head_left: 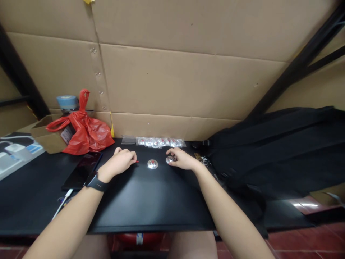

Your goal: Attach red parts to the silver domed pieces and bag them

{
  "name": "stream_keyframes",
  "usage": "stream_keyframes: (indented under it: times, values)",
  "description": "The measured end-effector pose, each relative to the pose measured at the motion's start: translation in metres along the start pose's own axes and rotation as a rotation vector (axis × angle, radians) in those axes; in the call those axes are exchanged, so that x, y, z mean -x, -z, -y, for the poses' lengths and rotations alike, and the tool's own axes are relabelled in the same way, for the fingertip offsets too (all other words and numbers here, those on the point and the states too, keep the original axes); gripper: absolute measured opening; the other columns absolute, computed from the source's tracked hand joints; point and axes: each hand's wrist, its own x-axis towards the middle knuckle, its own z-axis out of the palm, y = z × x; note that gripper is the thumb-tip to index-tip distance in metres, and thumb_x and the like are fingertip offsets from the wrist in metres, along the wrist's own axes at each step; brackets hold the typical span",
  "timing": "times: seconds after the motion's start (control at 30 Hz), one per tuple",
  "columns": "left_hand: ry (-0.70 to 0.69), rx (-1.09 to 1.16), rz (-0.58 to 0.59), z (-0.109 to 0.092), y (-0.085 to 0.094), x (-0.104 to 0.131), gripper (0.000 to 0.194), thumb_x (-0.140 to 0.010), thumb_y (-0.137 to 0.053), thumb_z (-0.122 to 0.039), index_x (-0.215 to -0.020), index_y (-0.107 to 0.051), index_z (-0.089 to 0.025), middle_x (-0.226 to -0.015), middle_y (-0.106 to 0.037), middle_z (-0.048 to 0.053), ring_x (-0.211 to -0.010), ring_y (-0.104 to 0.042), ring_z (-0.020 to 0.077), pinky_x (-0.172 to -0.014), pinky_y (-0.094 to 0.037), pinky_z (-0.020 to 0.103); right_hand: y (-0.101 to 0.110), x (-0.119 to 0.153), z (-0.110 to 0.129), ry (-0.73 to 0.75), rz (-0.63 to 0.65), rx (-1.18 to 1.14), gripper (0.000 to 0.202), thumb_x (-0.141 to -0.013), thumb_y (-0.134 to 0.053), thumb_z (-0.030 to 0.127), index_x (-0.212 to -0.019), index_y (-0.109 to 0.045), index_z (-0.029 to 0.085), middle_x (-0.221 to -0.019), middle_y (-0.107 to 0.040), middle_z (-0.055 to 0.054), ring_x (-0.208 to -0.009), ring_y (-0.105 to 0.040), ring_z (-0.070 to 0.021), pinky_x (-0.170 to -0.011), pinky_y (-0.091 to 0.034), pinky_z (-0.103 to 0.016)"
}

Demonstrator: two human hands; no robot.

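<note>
My left hand (122,160) is closed in a pinch on a small red piece (137,161) that sticks out at the fingertips. My right hand (181,159) has its fingers curled round the edge of a shiny silver disc (169,159) on the black table (151,201). Between the two hands lies another silver disc (152,164) with a red mark at its middle; neither hand touches it. Behind them, a row of clear packets (156,142) holding similar round pieces runs along the table's back edge.
On the left are a red plastic bag (90,133), an open cardboard box (50,138), a dark phone or tablet (83,171), a white cable (62,203) and a power strip (20,158). A black bag (280,154) fills the right side. Cardboard (167,82) stands behind.
</note>
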Motion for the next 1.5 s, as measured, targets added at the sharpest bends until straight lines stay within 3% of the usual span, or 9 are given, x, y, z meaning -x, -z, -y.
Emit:
stream_keyframes:
  times: [0.17, 0.27, 0.4, 0.53, 0.63, 0.77, 1.0, 1.27, 1.5]
  values:
    - [-0.012, 0.064, -0.126, -0.009, 0.005, -0.001, 0.013, -0.09, -0.061, -0.033, -0.083, -0.066, -0.023, -0.086, -0.074, 0.0, -0.091, -0.063, 0.02, -0.082, -0.026, 0.035, 0.007, 0.004, 0.009, 0.041, 0.112, 0.036, 0.048, -0.066, -0.075, 0.014, -0.113, -0.068, 0.017, -0.105, -0.064, -0.009, -0.089, -0.063, -0.0199, -0.081, -0.05, -0.031]
    - [-0.021, 0.079, -0.18, -0.013, 0.005, -0.001, 0.014, -0.092, -0.061, -0.034, -0.087, -0.07, -0.024, -0.09, -0.074, 0.002, -0.097, -0.062, 0.0217, -0.084, -0.026, 0.036, 0.007, 0.005, 0.014, 0.04, 0.091, 0.085, 0.044, -0.066, -0.072, 0.011, -0.109, -0.07, 0.018, -0.102, -0.069, -0.009, -0.09, -0.065, -0.0222, -0.082, -0.05, -0.032]
    - [-0.024, 0.089, -0.185, -0.02, 0.002, -0.001, 0.015, -0.093, -0.058, -0.031, -0.087, -0.07, -0.025, -0.095, -0.073, 0.002, -0.097, -0.061, 0.0208, -0.086, -0.026, 0.037, 0.001, 0.004, 0.027, 0.089, -0.035, 0.019, 0.038, -0.067, -0.074, 0.015, -0.105, -0.07, 0.02, -0.099, -0.072, -0.007, -0.086, -0.066, -0.0213, -0.08, -0.05, -0.033]
    - [0.0, 0.16, -0.198, -0.034, -0.001, -0.002, 0.017, -0.096, -0.053, -0.034, -0.092, -0.067, -0.024, -0.103, -0.07, 0.002, -0.104, -0.059, 0.0214, -0.089, -0.029, 0.037, -0.011, 0.003, 0.053, 0.251, -0.224, -0.286, 0.046, -0.076, -0.073, 0.026, -0.12, -0.061, 0.023, -0.111, -0.069, -0.007, -0.088, -0.065, -0.0188, -0.073, -0.052, -0.032]
    - [0.029, 0.262, -0.254, -0.043, -0.003, -0.003, 0.018, -0.098, -0.05, -0.034, -0.093, -0.063, -0.023, -0.11, -0.066, 0.003, -0.109, -0.057, 0.0217, -0.092, -0.034, 0.037, -0.022, 0.005, 0.077, 0.351, -0.335, -0.436, 0.046, -0.079, -0.074, 0.028, -0.122, -0.058, 0.025, -0.116, -0.068, -0.008, -0.096, -0.065, -0.0202, -0.078, -0.054, -0.034]
    - [0.018, 0.397, -0.318, -0.051, -0.007, -0.003, 0.013, -0.097, -0.049, -0.029, -0.095, -0.061, -0.023, -0.113, -0.062, 0.004, -0.113, -0.056, 0.021, -0.097, -0.039, 0.036, -0.031, 0.009, 0.095, 0.41, -0.402, -0.454, 0.042, -0.082, -0.071, 0.025, -0.122, -0.058, 0.026, -0.118, -0.067, -0.008, -0.103, -0.065, -0.0223, -0.085, -0.054, -0.037]
    - [0.011, 0.371, -0.324, -0.058, -0.008, -0.001, 0.012, -0.096, -0.05, -0.028, -0.095, -0.061, -0.023, -0.115, -0.059, 0.005, -0.116, -0.052, 0.0231, -0.101, -0.037, 0.041, -0.033, 0.011, 0.099, 0.44, -0.447, -0.498, 0.037, -0.083, -0.072, 0.026, -0.118, -0.06, 0.026, -0.12, -0.067, -0.008, -0.109, -0.065, -0.0234, -0.085, -0.055, -0.037]
    - [0.003, 0.29, -0.341, -0.061, -0.009, 0.0, 0.012, -0.095, -0.048, -0.024, -0.095, -0.06, -0.022, -0.117, -0.059, 0.006, -0.115, -0.051, 0.0243, -0.095, -0.037, 0.041, -0.036, 0.011, 0.101, 0.457, -0.453, -0.49, 0.035, -0.083, -0.071, 0.026, -0.117, -0.061, 0.025, -0.117, -0.067, -0.008, -0.106, -0.065, -0.0226, -0.082, -0.058, -0.035]
    - [-0.055, 0.087, -0.491, -0.061, -0.012, 0.003, 0.01, -0.093, -0.053, -0.022, -0.098, -0.061, -0.021, -0.117, -0.061, 0.008, -0.114, -0.052, 0.026, -0.09, -0.032, 0.041, -0.037, 0.012, 0.103, 0.398, -0.444, -0.545, 0.039, -0.082, -0.071, 0.022, -0.119, -0.059, 0.024, -0.112, -0.067, -0.008, -0.099, -0.068, -0.0209, -0.076, -0.061, -0.033]
